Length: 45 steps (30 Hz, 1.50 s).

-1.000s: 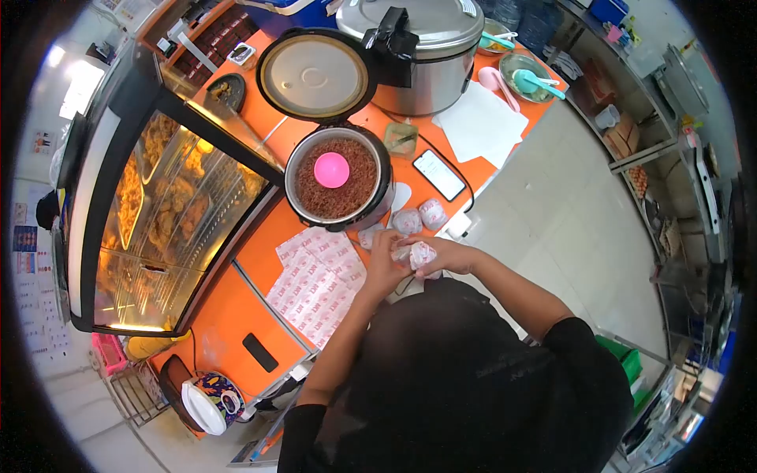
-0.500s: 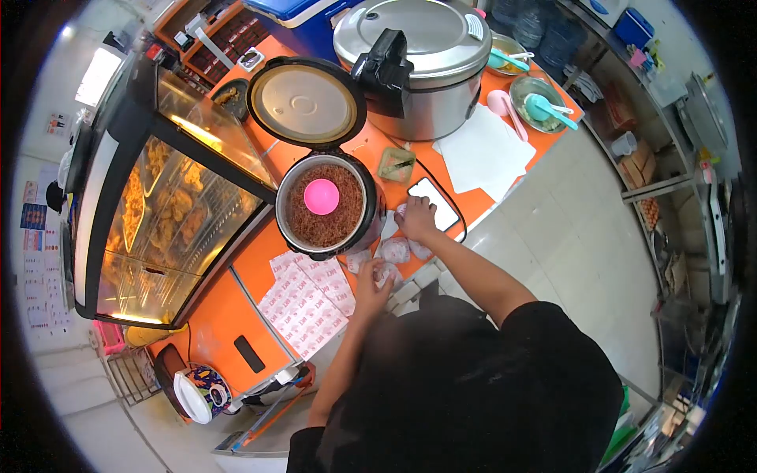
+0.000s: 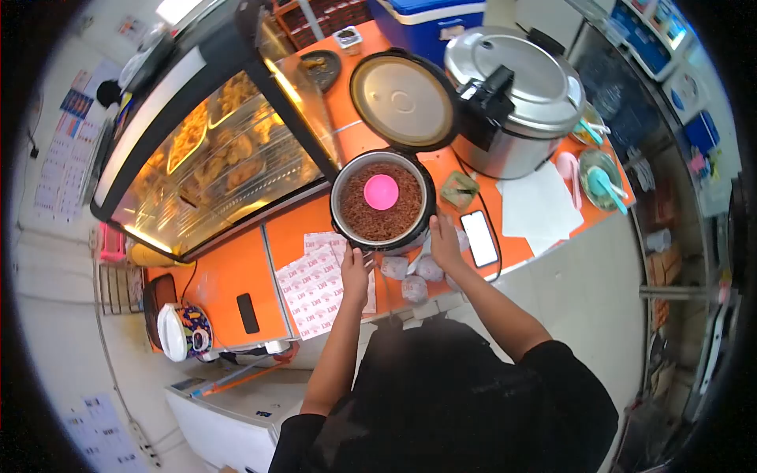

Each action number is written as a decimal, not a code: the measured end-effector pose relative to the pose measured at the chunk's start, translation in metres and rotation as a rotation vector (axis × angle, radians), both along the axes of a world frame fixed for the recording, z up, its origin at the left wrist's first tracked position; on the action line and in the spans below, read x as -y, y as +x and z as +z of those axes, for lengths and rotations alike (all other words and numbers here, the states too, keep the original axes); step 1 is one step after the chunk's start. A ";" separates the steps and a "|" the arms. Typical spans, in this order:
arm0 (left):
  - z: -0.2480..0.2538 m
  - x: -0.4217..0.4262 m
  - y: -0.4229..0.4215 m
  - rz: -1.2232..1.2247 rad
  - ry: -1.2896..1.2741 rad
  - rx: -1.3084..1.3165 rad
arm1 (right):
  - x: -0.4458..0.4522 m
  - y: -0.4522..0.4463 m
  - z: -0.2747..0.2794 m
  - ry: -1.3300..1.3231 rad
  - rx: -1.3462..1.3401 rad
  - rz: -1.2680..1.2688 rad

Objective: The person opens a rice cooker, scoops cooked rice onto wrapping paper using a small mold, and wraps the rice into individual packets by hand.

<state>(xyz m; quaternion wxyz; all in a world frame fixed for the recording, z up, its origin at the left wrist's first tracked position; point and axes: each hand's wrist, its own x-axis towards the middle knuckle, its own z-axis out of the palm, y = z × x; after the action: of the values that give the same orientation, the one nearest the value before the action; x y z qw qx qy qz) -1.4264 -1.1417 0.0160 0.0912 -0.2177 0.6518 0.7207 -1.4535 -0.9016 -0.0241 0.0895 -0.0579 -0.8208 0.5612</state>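
An open cooker (image 3: 340,206) holds reddish-brown rice (image 3: 381,225) with a round pink scoop (image 3: 381,191) lying on it. My left hand (image 3: 356,272) is at the cooker's near left edge, fingers partly bent, and whether it grips the rim is unclear. On the cooker's near right side rests my right hand (image 3: 446,243), its fingers along the outer wall; its grip is partly hidden. Several paper-wrapped bundles (image 3: 414,289) sit between and below the hands. Printed wrapping sheets (image 3: 319,285) lie left of my left hand.
A glass case of fried food (image 3: 229,150) stands at the left. Behind the rice are the raised lid (image 3: 403,98) and a large steel cooker (image 3: 520,94). A lit phone (image 3: 479,237), white sheets (image 3: 540,205) and a dark phone (image 3: 247,313) lie on the orange table.
My left hand has let go of a wrapped bundle, which now sits with the others. Both hands have moved to the rice cooker's sides. The view has swung left.
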 end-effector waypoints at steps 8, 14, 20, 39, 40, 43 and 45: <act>-0.001 0.037 -0.028 -0.003 -0.083 -0.050 | 0.013 -0.001 0.045 0.057 0.200 0.090; -0.035 0.072 0.000 -0.013 -0.160 -0.013 | 0.047 -0.081 0.125 0.579 -0.319 0.178; -0.105 0.118 0.069 -0.321 -1.273 0.039 | 0.096 -0.162 0.067 1.231 -0.434 0.456; -0.123 0.179 0.014 -0.355 -0.970 -0.351 | 0.089 -0.158 0.093 0.647 -0.218 0.451; -0.104 0.167 0.006 -0.358 -0.726 -0.398 | 0.099 -0.155 0.089 0.658 -0.124 0.429; -0.059 0.133 -0.014 -0.404 -0.190 -0.451 | 0.128 -0.140 0.084 0.622 0.025 0.328; -0.031 0.114 -0.025 -0.446 -0.101 -0.488 | 0.131 -0.140 0.068 0.657 -0.040 0.387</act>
<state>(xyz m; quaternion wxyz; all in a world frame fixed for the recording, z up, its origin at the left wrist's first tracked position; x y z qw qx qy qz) -1.4518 -1.2560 -0.0152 0.0771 0.1053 0.7208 0.6807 -1.5934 -1.0328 0.0440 0.0118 0.1408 -0.9508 0.2757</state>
